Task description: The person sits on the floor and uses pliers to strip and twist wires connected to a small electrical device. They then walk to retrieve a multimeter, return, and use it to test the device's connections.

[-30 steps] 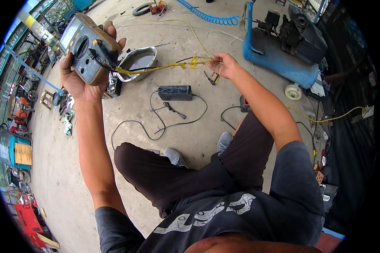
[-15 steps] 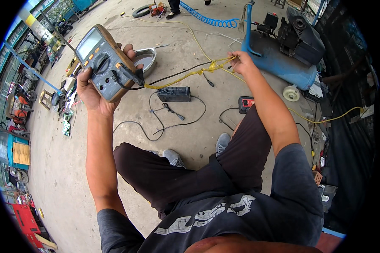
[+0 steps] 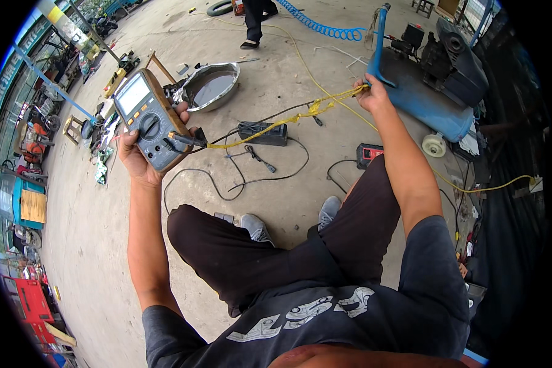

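Observation:
My left hand [image 3: 138,161] grips a multimeter [image 3: 148,119] by its sides, thumb on one edge and fingertips showing on the other. The meter has an orange-brown case, a dial and a lit grey screen. Test leads [image 3: 257,132], one dark and one wrapped in yellow, stretch from its lower sockets across to the right. My right hand [image 3: 372,97] pinches their far ends, fingers closed. Below the leads a black power adapter [image 3: 270,136] lies on the concrete floor with its cord looped around. Near my right knee rests a red and black device [image 3: 369,156].
A basin of dark liquid [image 3: 211,87] stands beyond the multimeter. At right is a blue air compressor [image 3: 423,92] with a coiled blue hose [image 3: 319,27]. A yellow cable [image 3: 300,61] crosses the floor. Another person's legs [image 3: 253,23] are at the far side.
The multimeter has moved down and slightly left in view, uncovering more of the basin. My right hand has shifted right with the lead ends. The other person's legs have come nearer.

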`<state>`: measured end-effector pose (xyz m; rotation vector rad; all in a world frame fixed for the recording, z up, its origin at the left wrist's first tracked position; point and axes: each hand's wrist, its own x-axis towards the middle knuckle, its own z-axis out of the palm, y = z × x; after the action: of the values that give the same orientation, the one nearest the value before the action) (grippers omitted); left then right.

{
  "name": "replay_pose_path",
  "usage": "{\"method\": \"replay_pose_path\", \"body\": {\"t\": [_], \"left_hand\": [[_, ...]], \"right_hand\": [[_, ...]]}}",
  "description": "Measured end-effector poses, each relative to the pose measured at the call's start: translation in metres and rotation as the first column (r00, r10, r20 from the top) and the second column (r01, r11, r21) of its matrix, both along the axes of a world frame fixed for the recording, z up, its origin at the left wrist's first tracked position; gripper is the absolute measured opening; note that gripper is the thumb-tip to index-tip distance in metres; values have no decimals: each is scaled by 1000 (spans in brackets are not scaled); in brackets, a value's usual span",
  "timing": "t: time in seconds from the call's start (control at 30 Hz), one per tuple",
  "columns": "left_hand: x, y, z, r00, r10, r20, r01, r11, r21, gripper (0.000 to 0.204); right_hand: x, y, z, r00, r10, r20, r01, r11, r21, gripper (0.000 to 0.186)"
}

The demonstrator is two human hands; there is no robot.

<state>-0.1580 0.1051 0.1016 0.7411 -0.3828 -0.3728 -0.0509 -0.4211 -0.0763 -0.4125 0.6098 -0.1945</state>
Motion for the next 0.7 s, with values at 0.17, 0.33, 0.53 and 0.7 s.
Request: {"method": "replay_pose_path", "body": {"t": [0.17, 0.33, 0.53, 0.7], "left_hand": [[5, 18, -17, 999, 29, -22, -29, 1000, 8, 83], [8, 26, -41, 993, 59, -98, -55, 997, 47, 83], [20, 52, -109, 930, 204, -305, -168, 976, 140, 63], [30, 74, -182, 853, 220, -473, -136, 969, 204, 54]], "right_hand": [[6, -2, -7, 994, -83, -72, 82, 997, -14, 19], [8, -24, -13, 998, -50, -38, 50, 999, 12, 20], [0, -3, -1, 983, 181, 42, -160, 938, -306, 17], [-11, 20, 14, 899, 438, 23, -384, 812, -440, 13]]}}
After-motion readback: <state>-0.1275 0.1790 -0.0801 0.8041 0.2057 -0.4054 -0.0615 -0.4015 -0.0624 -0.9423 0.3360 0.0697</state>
